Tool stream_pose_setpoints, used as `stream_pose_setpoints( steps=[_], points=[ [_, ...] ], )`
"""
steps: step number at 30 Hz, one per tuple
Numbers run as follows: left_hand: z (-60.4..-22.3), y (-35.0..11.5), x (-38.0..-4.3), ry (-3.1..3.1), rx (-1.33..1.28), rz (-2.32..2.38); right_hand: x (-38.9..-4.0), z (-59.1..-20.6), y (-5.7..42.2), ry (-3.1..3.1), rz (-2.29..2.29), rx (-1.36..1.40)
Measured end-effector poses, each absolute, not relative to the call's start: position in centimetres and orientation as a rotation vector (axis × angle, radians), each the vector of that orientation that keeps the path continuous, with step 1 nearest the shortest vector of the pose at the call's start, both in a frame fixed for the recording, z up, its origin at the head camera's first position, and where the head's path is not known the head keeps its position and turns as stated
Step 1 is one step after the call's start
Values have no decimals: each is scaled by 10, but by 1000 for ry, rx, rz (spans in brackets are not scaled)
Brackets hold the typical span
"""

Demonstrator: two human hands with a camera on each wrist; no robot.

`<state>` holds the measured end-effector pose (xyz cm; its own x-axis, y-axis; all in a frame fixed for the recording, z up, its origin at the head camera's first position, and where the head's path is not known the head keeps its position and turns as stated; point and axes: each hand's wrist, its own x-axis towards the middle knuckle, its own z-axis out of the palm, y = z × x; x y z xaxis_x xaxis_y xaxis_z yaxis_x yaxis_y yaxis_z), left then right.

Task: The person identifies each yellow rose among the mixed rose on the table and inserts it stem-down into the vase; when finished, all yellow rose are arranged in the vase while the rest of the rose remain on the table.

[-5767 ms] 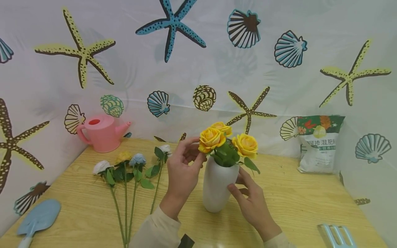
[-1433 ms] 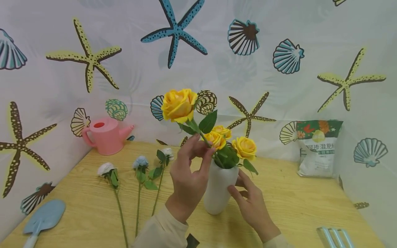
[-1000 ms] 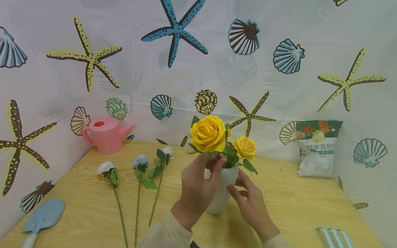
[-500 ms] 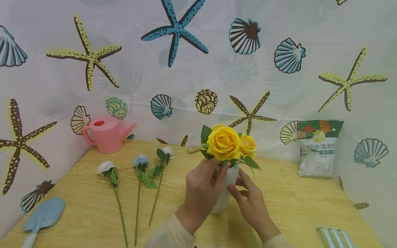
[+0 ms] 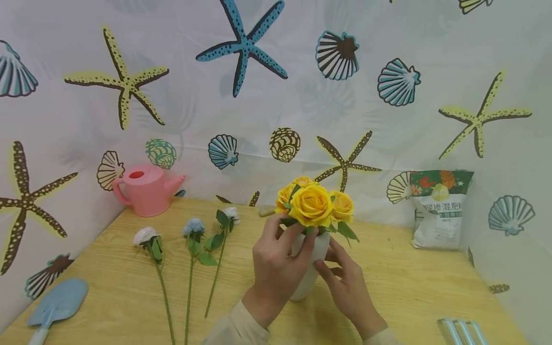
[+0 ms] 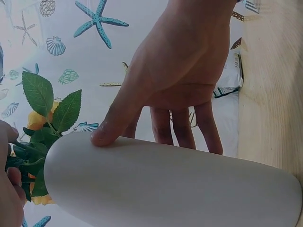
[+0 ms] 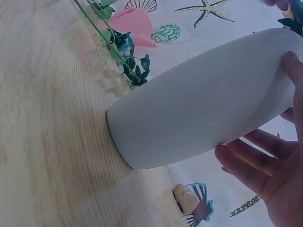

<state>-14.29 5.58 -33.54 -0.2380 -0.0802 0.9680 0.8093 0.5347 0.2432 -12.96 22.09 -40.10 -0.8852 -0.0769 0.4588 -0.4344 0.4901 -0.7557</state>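
Observation:
A white vase (image 5: 311, 270) stands upright on the table, with several yellow roses (image 5: 311, 206) in its mouth. My left hand (image 5: 278, 268) pinches the frontmost rose just under its bloom, above the rim; in the left wrist view, fingertips (image 6: 13, 175) show among its green leaves. My right hand (image 5: 350, 287) holds the vase from the right. Its thumb (image 6: 105, 135) presses the wall while the other fingers reach round the far side. In the right wrist view the vase (image 7: 199, 101) meets the wood at its base. The lower stems are hidden inside it.
Left of the vase lie a white rose (image 5: 145, 235), a blue rose (image 5: 194, 227) and another white rose (image 5: 233, 214). A pink watering can (image 5: 148, 191), stone (image 5: 266, 211) and fertilizer bag (image 5: 440, 215) stand behind. A blue trowel (image 5: 60, 299) and hand fork (image 5: 463, 331) flank the front.
The yellow rose from the table was picked up by my left hand, held over the vase, then lowered rightward into it among the others. The right hand has stayed on the vase.

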Motion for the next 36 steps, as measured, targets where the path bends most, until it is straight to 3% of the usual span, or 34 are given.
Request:
stream_pose_setpoints(
  steps=[36],
  points=[
    [-316,62,-141,-1479,-779,-988,-131,-401,221,-2347,1361,457]
  ],
)
